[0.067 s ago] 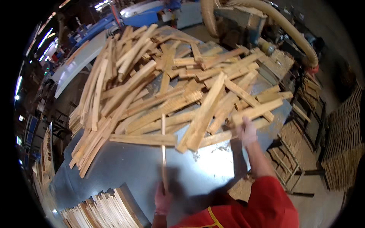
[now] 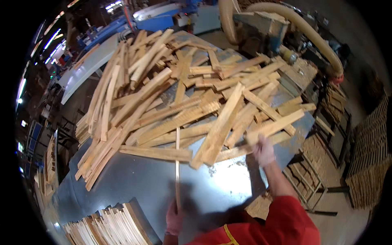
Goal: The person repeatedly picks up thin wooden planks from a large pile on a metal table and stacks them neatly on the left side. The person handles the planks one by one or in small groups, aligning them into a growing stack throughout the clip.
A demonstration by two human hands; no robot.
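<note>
My left hand (image 2: pixel 174 219), in a pinkish glove, is closed around the near end of a thin wooden strip (image 2: pixel 177 179). The strip points away from me, edge-on, its far end over the pile. At the pile's right side, my gloved right hand (image 2: pixel 264 152) grips the near left end of a short wooden board (image 2: pixel 275 125). Its fingertips are partly hidden and blurred. Under that board lie other pieces of the wood pile (image 2: pixel 175 116), which is heaped loosely across the metal table (image 2: pixel 134 173).
A row of thin strips (image 2: pixel 108 226) stands side by side at the lower left. Beyond the table are a ribbed hose (image 2: pixel 302 24) and blue machinery (image 2: pixel 157 19). On the right are a metal frame (image 2: pixel 310 179) and stacked slats (image 2: pixel 365 163).
My right hand has drawn slightly toward me, and the near end of its board has shifted with it. The whole view has tilted a little. My left hand still holds the strip.
</note>
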